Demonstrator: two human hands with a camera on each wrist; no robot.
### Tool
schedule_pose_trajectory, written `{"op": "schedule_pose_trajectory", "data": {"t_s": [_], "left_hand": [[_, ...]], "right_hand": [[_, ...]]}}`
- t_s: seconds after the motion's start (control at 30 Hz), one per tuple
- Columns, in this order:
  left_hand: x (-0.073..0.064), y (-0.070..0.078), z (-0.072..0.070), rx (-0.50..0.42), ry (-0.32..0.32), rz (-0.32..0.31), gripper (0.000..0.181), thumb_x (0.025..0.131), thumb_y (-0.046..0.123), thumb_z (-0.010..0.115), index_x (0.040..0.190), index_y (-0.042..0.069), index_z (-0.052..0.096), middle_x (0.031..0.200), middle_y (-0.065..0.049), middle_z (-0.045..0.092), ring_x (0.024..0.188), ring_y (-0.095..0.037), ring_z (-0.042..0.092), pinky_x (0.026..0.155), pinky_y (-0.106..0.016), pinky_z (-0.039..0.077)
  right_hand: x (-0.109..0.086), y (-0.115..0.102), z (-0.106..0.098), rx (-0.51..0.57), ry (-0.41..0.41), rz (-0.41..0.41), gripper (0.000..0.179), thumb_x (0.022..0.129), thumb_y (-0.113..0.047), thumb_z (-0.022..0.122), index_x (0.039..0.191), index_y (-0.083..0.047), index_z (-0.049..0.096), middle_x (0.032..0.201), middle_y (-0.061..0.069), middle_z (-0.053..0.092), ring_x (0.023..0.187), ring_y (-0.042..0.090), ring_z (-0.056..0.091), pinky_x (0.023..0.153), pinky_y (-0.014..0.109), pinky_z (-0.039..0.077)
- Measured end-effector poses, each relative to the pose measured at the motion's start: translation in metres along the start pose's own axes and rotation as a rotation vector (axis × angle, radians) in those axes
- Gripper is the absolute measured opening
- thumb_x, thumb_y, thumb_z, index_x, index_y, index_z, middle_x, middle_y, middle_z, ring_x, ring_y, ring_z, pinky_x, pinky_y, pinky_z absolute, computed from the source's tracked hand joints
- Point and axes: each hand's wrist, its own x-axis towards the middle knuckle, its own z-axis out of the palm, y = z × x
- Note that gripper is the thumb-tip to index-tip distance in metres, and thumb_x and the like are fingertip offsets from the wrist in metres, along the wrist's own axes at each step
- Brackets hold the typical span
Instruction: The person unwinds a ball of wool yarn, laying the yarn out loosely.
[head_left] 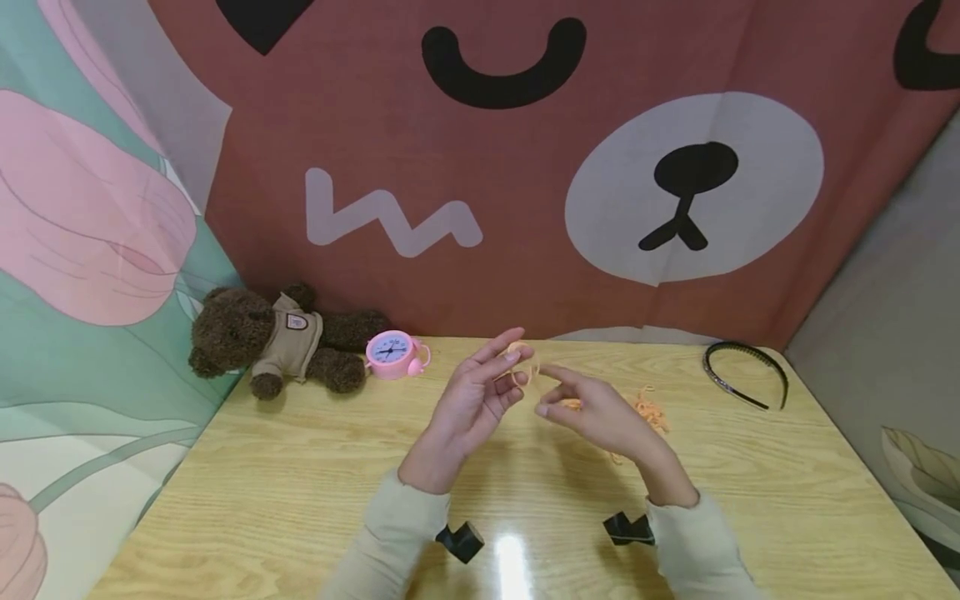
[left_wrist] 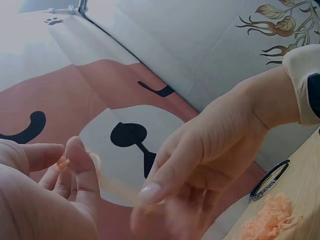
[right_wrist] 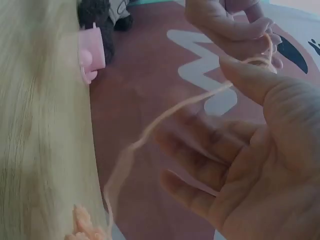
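My left hand [head_left: 472,396] is raised above the table and pinches light orange yarn [head_left: 536,367] between its fingertips. A small loop of that yarn stands out from the fingers. Facing it on the right is my right hand [head_left: 600,412], its thumb and index finger apart in the head view. A strand of the yarn [right_wrist: 172,111] runs from the left hand past the right thumb and down toward a loose yarn pile [head_left: 651,412] on the table. The right fingers [right_wrist: 200,150] are extended and partly blurred; the strand lies beside them, not visibly gripped.
A brown teddy bear [head_left: 296,337] lies at the back left of the wooden table [head_left: 300,500], beside a pink alarm clock [head_left: 392,354]. At the back right lies a black headband [head_left: 783,387]. A printed bear cloth [head_left: 510,167] hangs behind the table.
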Motion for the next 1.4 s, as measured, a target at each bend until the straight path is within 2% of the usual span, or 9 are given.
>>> {"op": "schedule_pose_trajectory", "data": {"t_s": [0.13,0.23,0.4,0.47,0.57,0.73,0.97,1.2,1.4], "left_hand": [[0.001,0.004,-0.003,0.030,0.017,-0.014,0.045,0.104,0.014,0.056,0.149,0.013,0.050,0.106,0.008,0.070,0.072,-0.003,0.059,0.062,-0.012,0.050],[0.001,0.008,-0.006,0.035,0.054,-0.002,0.044,0.104,0.013,0.056,0.148,0.014,0.051,0.108,0.008,0.069,0.069,-0.003,0.056,0.060,-0.013,0.048],[0.001,0.015,-0.011,0.013,0.091,0.030,0.044,0.104,0.009,0.052,0.148,0.014,0.050,0.104,0.009,0.070,0.064,-0.001,0.053,0.056,-0.012,0.042],[0.002,0.017,-0.013,0.004,0.093,0.039,0.044,0.104,0.009,0.050,0.148,0.013,0.048,0.101,0.010,0.070,0.062,0.000,0.052,0.055,-0.012,0.040],[0.001,0.020,-0.014,-0.014,0.091,0.045,0.040,0.105,0.009,0.048,0.144,0.015,0.050,0.098,0.012,0.070,0.060,0.001,0.050,0.053,-0.011,0.038],[0.000,0.027,-0.019,-0.068,0.113,0.073,0.030,0.106,0.010,0.047,0.133,0.021,0.056,0.095,0.013,0.070,0.056,0.001,0.050,0.051,-0.011,0.039],[-0.002,0.037,-0.026,-0.226,0.151,0.144,0.026,0.108,0.012,0.045,0.128,0.020,0.060,0.093,0.010,0.074,0.058,0.001,0.054,0.051,-0.010,0.044],[-0.004,0.042,-0.032,-0.264,0.167,0.190,0.042,0.110,0.019,0.045,0.152,0.020,0.043,0.100,0.009,0.075,0.064,-0.001,0.061,0.060,-0.011,0.052],[-0.004,0.046,-0.039,-0.363,0.194,0.224,0.044,0.109,0.019,0.045,0.154,0.018,0.042,0.098,0.005,0.075,0.069,-0.004,0.062,0.064,-0.012,0.054]], "right_hand": [[-0.006,0.003,-0.010,0.062,0.064,-0.013,0.031,0.102,-0.039,0.061,0.115,-0.014,0.074,0.069,0.001,0.063,0.057,0.011,0.054,0.053,0.029,0.050],[-0.015,0.008,-0.027,0.094,0.183,-0.008,0.031,0.105,-0.040,0.055,0.105,-0.018,0.077,0.055,-0.004,0.043,0.051,0.005,0.041,0.053,0.027,0.047],[-0.030,0.016,-0.053,0.114,0.305,0.032,0.038,0.107,-0.041,0.050,0.112,-0.014,0.075,0.090,-0.016,0.068,0.085,0.011,0.065,0.083,0.030,0.054],[-0.034,0.018,-0.059,0.121,0.330,0.048,0.040,0.106,-0.041,0.051,0.115,-0.011,0.075,0.112,-0.019,0.068,0.093,0.015,0.067,0.083,0.030,0.055],[-0.039,0.020,-0.066,0.137,0.370,0.074,0.042,0.106,-0.042,0.051,0.117,-0.009,0.074,0.112,-0.017,0.067,0.091,0.015,0.067,0.080,0.027,0.055],[-0.045,0.028,-0.075,0.228,0.470,0.095,0.042,0.105,-0.042,0.052,0.117,-0.008,0.074,0.111,-0.021,0.064,0.088,0.007,0.065,0.077,0.019,0.056],[-0.051,0.039,-0.087,0.576,0.743,0.083,0.034,0.100,-0.038,0.062,0.108,-0.008,0.076,0.055,-0.003,0.034,0.053,0.016,0.031,0.061,0.019,0.057],[-0.063,0.048,-0.101,0.748,0.919,0.145,0.034,0.097,-0.037,0.066,0.100,-0.005,0.076,0.057,-0.002,0.038,0.057,0.014,0.037,0.057,0.019,0.057],[-0.071,0.054,-0.111,0.859,0.975,0.144,0.032,0.098,-0.032,0.066,0.096,-0.002,0.074,0.056,-0.002,0.039,0.055,0.013,0.037,0.056,0.021,0.057]]}}
